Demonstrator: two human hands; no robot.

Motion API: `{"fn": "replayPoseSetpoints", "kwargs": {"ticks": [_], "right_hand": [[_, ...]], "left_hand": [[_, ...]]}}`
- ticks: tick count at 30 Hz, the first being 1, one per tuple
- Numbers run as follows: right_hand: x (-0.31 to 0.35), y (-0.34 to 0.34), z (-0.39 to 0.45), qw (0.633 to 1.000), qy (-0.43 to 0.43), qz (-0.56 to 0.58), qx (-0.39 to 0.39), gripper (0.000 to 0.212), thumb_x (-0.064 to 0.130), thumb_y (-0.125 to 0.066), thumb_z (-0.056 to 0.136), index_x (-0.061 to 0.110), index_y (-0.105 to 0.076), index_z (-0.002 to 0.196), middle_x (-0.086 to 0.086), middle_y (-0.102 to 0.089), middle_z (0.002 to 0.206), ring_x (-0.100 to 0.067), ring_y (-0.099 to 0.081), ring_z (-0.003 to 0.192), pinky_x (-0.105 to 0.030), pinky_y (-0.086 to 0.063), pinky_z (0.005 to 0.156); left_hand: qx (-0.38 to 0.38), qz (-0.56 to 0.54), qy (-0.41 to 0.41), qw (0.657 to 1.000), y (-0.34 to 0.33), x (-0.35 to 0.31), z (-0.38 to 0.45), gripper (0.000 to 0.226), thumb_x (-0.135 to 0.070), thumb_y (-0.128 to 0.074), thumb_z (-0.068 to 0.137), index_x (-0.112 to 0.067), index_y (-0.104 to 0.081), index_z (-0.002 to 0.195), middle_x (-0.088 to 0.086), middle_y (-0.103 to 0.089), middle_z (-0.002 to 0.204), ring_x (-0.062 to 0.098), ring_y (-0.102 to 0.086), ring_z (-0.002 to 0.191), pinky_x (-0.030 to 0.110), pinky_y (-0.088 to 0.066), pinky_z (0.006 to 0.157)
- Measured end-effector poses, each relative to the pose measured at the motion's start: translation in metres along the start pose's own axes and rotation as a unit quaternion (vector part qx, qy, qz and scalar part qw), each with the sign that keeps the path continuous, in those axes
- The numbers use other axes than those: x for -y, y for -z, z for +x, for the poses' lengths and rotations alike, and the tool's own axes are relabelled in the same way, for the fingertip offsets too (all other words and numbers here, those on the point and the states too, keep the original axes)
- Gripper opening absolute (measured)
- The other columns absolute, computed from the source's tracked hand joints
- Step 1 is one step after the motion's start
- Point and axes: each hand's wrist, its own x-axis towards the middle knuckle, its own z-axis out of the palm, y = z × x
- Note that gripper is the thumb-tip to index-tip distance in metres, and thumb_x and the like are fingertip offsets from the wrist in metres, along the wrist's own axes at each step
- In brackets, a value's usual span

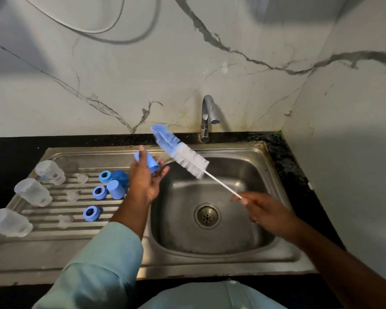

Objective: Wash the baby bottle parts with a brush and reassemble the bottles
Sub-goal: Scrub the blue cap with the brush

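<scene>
left hand (145, 179) round one blue cap (148, 162); right hand (263, 209) pinching one brush (183, 156); three bottles (50, 172), three rings (105, 176)

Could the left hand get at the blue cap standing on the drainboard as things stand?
Probably not yet: the left hand already holds a blue cap. The way to the standing cap just to its left looks free, though.

Both hands (146, 181) (262, 208) raised, grips closed

kitchen | steel sink (274, 157) | tap (206, 118) | marble-look wall (143, 70)
</scene>
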Motion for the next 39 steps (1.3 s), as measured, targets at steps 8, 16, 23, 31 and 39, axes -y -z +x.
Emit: {"fn": "replayPoseSetpoints", "kwargs": {"ticks": [8,16,23,31,39], "right_hand": [[0.002,-0.059,0.008,0.989,0.070,-0.122,0.043,0.022,0.032,-0.047,0.099,0.019,-0.064,0.094,0.020,-0.055,0.066,0.002,-0.050,0.059,-0.016,-0.038,0.061],[0.002,-0.068,0.009,0.988,0.043,-0.146,0.022,0.016,0.031,-0.048,0.098,0.027,-0.061,0.089,0.009,-0.061,0.073,-0.004,-0.057,0.067,-0.021,-0.045,0.065],[0.015,-0.090,0.018,0.993,0.042,-0.101,-0.044,0.024,0.023,-0.052,0.097,0.039,-0.058,0.079,-0.001,-0.065,0.075,-0.011,-0.058,0.070,-0.020,-0.043,0.067],[0.026,-0.099,0.019,0.994,0.033,-0.091,-0.058,0.025,0.015,-0.050,0.095,0.032,-0.058,0.078,-0.004,-0.063,0.072,-0.015,-0.056,0.065,-0.020,-0.042,0.061],[0.029,-0.097,0.022,0.994,0.035,-0.086,-0.064,0.032,0.014,-0.050,0.095,0.037,-0.056,0.073,0.006,-0.062,0.071,-0.008,-0.057,0.066,-0.019,-0.043,0.065]], "left_hand": [[-0.046,-0.070,-0.064,0.994,-0.017,0.004,-0.021,0.053,-0.027,-0.075,0.080,-0.007,-0.055,0.125,0.009,-0.071,0.106,0.023,-0.071,0.093,0.036,-0.059,0.068],[-0.047,-0.091,-0.032,0.994,-0.024,0.010,-0.036,0.024,-0.027,-0.068,0.089,-0.012,-0.058,0.106,0.006,-0.072,0.097,0.017,-0.073,0.078,0.034,-0.060,0.060],[-0.019,-0.007,0.026,0.999,-0.023,0.030,-0.043,0.045,-0.051,-0.053,0.094,-0.014,-0.062,0.119,0.004,-0.067,0.088,0.017,-0.063,0.074,0.036,-0.056,0.067],[0.007,-0.035,-0.022,0.999,-0.031,0.018,-0.049,0.052,-0.057,-0.053,0.088,-0.015,-0.058,0.119,0.003,-0.065,0.082,0.011,-0.061,0.059,0.026,-0.052,0.051],[0.023,-0.087,0.000,0.996,-0.034,0.019,-0.058,0.046,-0.037,-0.069,0.069,-0.012,-0.062,0.106,0.006,-0.071,0.085,0.017,-0.068,0.074,0.030,-0.059,0.059]]}}
